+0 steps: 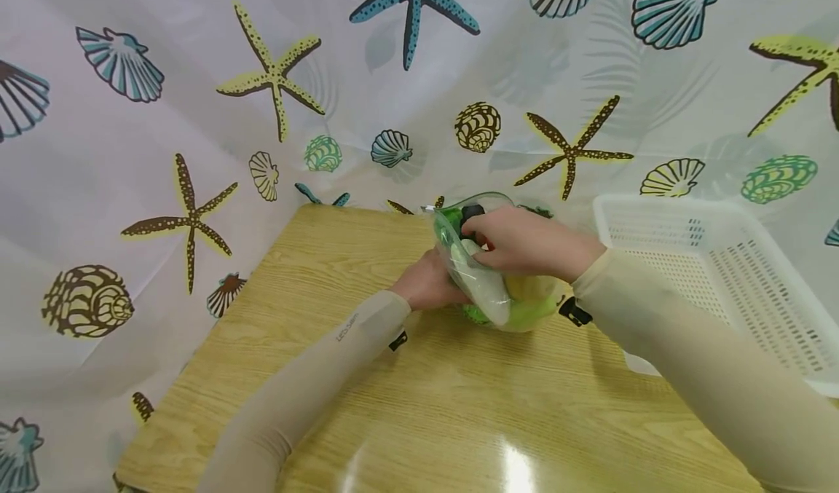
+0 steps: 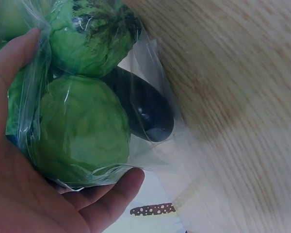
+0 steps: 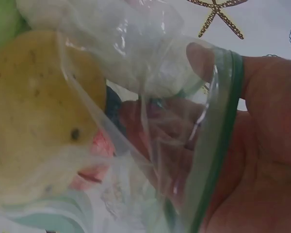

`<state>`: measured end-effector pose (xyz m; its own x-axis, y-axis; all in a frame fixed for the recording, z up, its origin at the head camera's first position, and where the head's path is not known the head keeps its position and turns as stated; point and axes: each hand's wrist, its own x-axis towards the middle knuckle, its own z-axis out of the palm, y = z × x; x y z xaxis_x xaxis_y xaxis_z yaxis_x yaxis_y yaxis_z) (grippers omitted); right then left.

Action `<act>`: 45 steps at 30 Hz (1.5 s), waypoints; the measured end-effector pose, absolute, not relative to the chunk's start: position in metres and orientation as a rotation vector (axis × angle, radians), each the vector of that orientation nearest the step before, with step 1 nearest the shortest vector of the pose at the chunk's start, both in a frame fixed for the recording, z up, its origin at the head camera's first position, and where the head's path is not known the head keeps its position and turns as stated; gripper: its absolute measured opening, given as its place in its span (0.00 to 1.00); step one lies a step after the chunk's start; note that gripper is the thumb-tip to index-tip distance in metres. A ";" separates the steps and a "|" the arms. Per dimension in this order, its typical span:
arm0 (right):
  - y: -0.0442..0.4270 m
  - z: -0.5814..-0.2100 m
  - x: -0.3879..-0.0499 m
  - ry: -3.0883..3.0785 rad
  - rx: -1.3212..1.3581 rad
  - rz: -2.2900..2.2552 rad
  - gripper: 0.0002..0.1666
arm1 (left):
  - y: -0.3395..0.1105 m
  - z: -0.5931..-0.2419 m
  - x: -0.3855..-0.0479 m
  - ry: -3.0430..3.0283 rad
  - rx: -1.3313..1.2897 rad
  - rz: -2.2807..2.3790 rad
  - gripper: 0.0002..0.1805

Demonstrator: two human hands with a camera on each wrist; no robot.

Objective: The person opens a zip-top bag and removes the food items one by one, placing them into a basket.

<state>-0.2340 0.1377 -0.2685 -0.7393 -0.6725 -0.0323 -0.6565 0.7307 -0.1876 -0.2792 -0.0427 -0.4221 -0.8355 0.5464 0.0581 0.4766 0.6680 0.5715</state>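
- Clear zip bag point(image 1: 524, 307), green along its mouth, sits on the wooden table point(image 1: 426, 405), left of the white basket point(image 1: 645, 223); it is packed with produce
- Left hand point(image 1: 429, 282) is curved round the bag's outside, thumb on one side and fingers bent under the pale green cabbage point(image 2: 82, 131); a dark eggplant point(image 2: 145, 107) lies beside that cabbage, inside the film
- Right hand point(image 1: 514, 238) is at the bag's mouth, bent fingers behind clear film, near a speckled yellow item point(image 3: 39, 116); whether they grip anything I cannot tell
- Both forearms stretch forward and converge on the bag; the right hand sits higher than the left
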 end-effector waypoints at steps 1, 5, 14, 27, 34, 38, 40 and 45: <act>0.135 -0.270 -0.235 2.817 -1.084 -0.246 0.15 | -0.042 -0.422 -0.279 2.759 0.846 0.887 0.55; 0.130 -0.278 -0.238 2.801 -1.071 -0.208 0.25 | -0.041 -0.421 -0.279 2.762 0.808 0.852 0.57; 0.133 -0.277 -0.233 2.799 -0.994 -0.323 0.32 | -0.042 -0.421 -0.277 2.793 0.742 0.789 0.62; 0.160 -0.265 -0.217 2.981 -0.901 -0.476 0.37 | -0.040 -0.424 -0.274 2.839 0.740 0.774 0.65; 0.178 -0.252 -0.207 3.112 -0.821 -0.605 0.32 | -0.038 -0.425 -0.273 2.855 0.706 0.737 0.64; 0.192 -0.245 -0.204 3.229 -0.846 -0.768 0.17 | -0.038 -0.425 -0.273 2.860 0.696 0.725 0.64; 0.202 -0.239 -0.202 3.261 -0.824 -0.861 0.14 | -0.037 -0.426 -0.273 2.863 0.691 0.717 0.64; 0.237 -0.223 -0.198 3.325 -0.602 -0.994 0.17 | -0.036 -0.427 -0.273 2.866 0.680 0.706 0.64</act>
<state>-0.1979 0.2373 -0.2232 -0.8723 -0.2063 0.4433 -0.4158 0.7901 -0.4504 -0.2730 -0.0358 -0.4272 -0.8933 0.4495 -0.0018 0.3972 0.7913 0.4648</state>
